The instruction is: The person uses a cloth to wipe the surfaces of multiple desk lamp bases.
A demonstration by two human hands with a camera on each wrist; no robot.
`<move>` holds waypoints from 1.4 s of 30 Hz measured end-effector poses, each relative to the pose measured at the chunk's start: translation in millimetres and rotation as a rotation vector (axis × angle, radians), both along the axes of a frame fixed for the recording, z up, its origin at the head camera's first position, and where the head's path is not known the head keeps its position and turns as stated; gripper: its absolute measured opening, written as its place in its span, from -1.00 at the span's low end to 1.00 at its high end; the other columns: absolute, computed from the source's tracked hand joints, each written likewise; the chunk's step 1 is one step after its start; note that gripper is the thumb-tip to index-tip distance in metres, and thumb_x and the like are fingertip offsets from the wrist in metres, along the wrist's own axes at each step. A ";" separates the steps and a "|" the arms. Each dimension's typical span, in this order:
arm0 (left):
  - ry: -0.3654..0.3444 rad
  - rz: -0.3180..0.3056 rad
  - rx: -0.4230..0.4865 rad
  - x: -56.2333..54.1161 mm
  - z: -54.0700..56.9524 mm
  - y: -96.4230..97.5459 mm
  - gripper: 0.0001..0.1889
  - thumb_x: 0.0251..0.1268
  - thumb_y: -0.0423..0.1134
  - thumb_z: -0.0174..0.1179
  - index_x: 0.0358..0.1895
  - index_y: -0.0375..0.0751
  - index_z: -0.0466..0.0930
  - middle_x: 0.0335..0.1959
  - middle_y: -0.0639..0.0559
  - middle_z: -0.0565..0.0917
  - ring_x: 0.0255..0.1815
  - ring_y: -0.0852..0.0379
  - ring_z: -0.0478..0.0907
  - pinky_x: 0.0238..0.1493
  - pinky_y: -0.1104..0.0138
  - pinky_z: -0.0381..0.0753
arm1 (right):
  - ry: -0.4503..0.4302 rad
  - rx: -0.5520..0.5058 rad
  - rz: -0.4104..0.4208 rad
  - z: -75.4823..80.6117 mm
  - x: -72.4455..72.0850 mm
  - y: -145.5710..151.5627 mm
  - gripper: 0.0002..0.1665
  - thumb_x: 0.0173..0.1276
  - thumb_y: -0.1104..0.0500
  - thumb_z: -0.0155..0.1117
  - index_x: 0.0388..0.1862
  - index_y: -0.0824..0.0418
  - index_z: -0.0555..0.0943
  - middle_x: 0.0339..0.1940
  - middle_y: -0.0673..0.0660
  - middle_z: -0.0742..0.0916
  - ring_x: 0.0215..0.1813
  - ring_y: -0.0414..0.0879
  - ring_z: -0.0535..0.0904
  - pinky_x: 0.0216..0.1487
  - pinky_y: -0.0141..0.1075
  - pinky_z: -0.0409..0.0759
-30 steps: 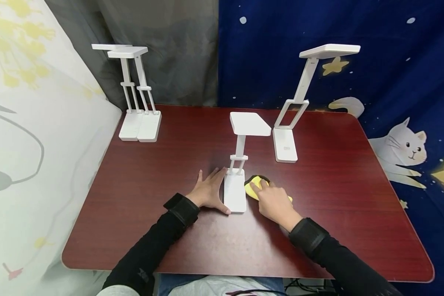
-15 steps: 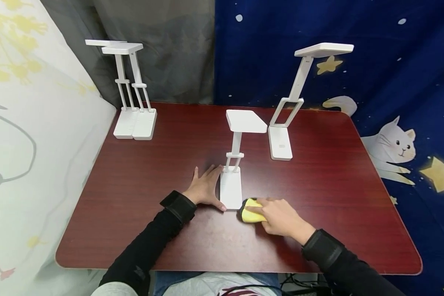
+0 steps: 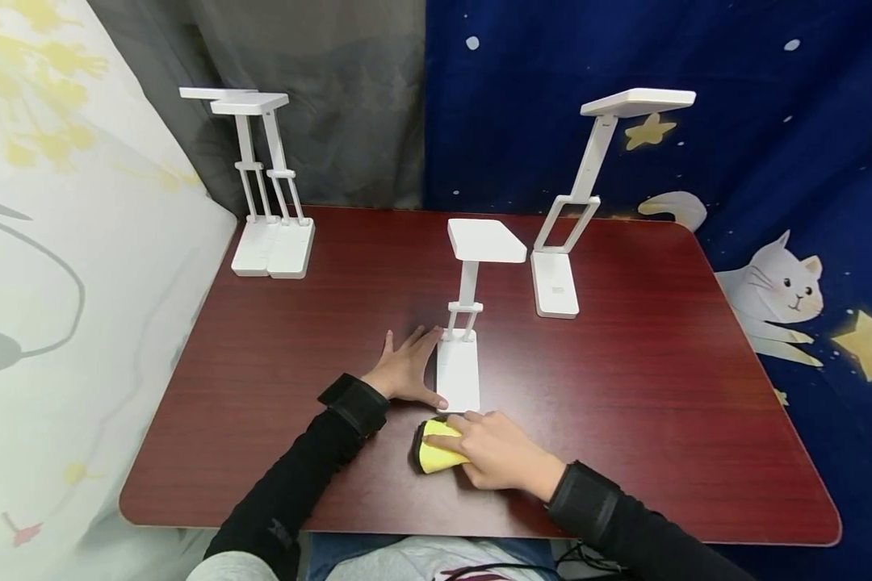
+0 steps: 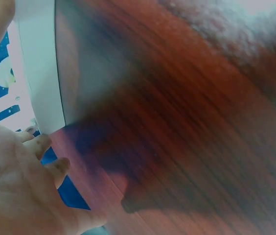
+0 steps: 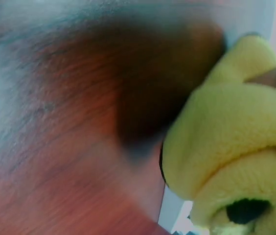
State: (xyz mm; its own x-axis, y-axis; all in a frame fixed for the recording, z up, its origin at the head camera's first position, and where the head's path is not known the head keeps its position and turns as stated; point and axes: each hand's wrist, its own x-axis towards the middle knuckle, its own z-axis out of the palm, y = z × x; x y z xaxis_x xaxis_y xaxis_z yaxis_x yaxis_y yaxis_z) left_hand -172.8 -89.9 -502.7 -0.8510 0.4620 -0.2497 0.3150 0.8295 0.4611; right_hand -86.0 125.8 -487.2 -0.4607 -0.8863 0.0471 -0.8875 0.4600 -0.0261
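Note:
A white desk lamp (image 3: 459, 371) stands upright with its head unfolded near the middle of the table. My left hand (image 3: 405, 373) holds its base from the left, thumb at the near end and forefinger at the far end, other fingers spread. In the left wrist view the base's white side (image 4: 40, 63) lies between thumb and fingers. My right hand (image 3: 505, 453) grips a folded yellow cloth (image 3: 436, 448) with a dark edge, pressing it on the tabletop just in front of the lamp. The right wrist view shows the cloth's plush folds (image 5: 236, 117) bunched under the fingers.
Another white desk lamp (image 3: 555, 284) stands unfolded behind and to the right. Two more white lamps (image 3: 272, 246) stand side by side at the back left corner. The dark red table (image 3: 661, 420) has rounded corners, with curtains behind and at the left.
The right hand has drawn the yellow cloth from the lamp's right side toward the near edge, then left to the front of the base. The left hand stays on the lamp.

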 end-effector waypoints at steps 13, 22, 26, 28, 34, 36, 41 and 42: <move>-0.023 0.011 0.016 -1.2 0.6 -1.7 0.37 -0.13 0.22 0.66 0.71 -0.18 -0.03 0.72 -0.14 0.14 0.76 -0.11 0.00 0.59 -0.43 -0.28 | 0.001 0.002 -0.193 2.7 -2.5 27.1 -0.35 0.00 0.24 0.44 0.16 -0.09 0.76 -0.18 0.03 0.73 -0.29 -0.06 0.67 -0.51 -0.26 0.59; -0.024 0.018 0.022 0.4 4.8 -2.2 0.35 -0.13 0.20 0.66 0.69 -0.17 0.00 0.71 -0.14 0.16 0.75 -0.10 0.01 0.60 -0.42 -0.30 | -0.060 0.001 -0.438 14.1 -15.6 71.9 -0.31 -0.04 0.28 0.39 0.19 -0.01 0.75 -0.13 0.12 0.76 -0.38 0.02 0.67 -0.61 -0.16 0.54; -0.021 0.016 0.015 -0.5 4.6 -0.9 0.36 -0.14 0.21 0.67 0.69 -0.17 0.00 0.71 -0.14 0.17 0.75 -0.09 0.01 0.60 -0.42 -0.29 | -0.079 -0.039 -0.634 20.7 -41.7 83.1 -0.30 0.05 0.29 0.34 0.28 0.08 0.69 -0.11 0.23 0.74 -0.36 0.14 0.67 -0.58 -0.02 0.56; -0.021 0.016 0.012 -0.9 3.7 -0.6 0.36 -0.15 0.21 0.67 0.69 -0.16 0.00 0.70 -0.14 0.17 0.75 -0.09 0.01 0.60 -0.42 -0.30 | -0.067 -0.059 -0.709 19.2 -57.1 77.6 -0.31 0.10 0.28 0.31 0.32 0.10 0.66 -0.13 0.27 0.71 -0.34 0.18 0.66 -0.56 0.04 0.58; -0.020 0.019 -0.005 0.3 -4.5 0.4 0.36 -0.15 0.23 0.67 0.69 -0.13 0.01 0.70 -0.12 0.19 0.75 -0.08 0.03 0.61 -0.41 -0.27 | -0.042 -0.017 -0.882 1.0 -95.1 34.1 -0.27 0.15 0.24 0.31 0.39 0.18 0.59 -0.02 0.41 0.69 -0.15 0.31 0.68 -0.38 0.18 0.68; -0.021 0.022 -0.009 1.0 -6.8 1.5 0.36 -0.16 0.23 0.67 0.69 -0.13 0.01 0.70 -0.12 0.20 0.75 -0.09 0.03 0.61 -0.41 -0.27 | -0.041 0.015 -0.871 -5.5 -100.9 20.4 -0.28 0.18 0.25 0.30 0.40 0.21 0.57 0.02 0.44 0.69 -0.11 0.33 0.68 -0.34 0.17 0.70; 0.000 0.036 -0.013 -0.8 -5.5 3.4 0.36 -0.18 0.24 0.68 0.69 -0.14 0.03 0.69 -0.12 0.22 0.74 -0.09 0.06 0.61 -0.41 -0.24 | -0.025 0.014 -0.798 -11.3 -99.9 1.6 -0.33 0.25 0.28 0.27 0.40 0.27 0.58 0.05 0.44 0.71 -0.11 0.33 0.71 -0.36 0.13 0.73; 0.006 0.038 -0.017 -1.6 -4.0 3.2 0.37 -0.18 0.24 0.68 0.69 -0.14 0.03 0.69 -0.12 0.22 0.74 -0.09 0.06 0.61 -0.41 -0.24 | -0.017 0.010 -0.792 -10.9 -98.2 0.6 -0.34 0.25 0.28 0.27 0.39 0.28 0.58 0.05 0.43 0.71 -0.12 0.33 0.71 -0.37 0.12 0.73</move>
State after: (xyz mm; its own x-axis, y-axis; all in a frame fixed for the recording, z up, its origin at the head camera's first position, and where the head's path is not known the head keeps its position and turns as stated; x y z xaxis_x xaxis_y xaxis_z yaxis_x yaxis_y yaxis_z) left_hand -174.4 -86.6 -506.6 -0.8696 0.4246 -0.2521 0.2856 0.8489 0.4447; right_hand -184.2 126.5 -498.1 -0.9550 -0.2951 0.0285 -0.2959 0.9548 -0.0291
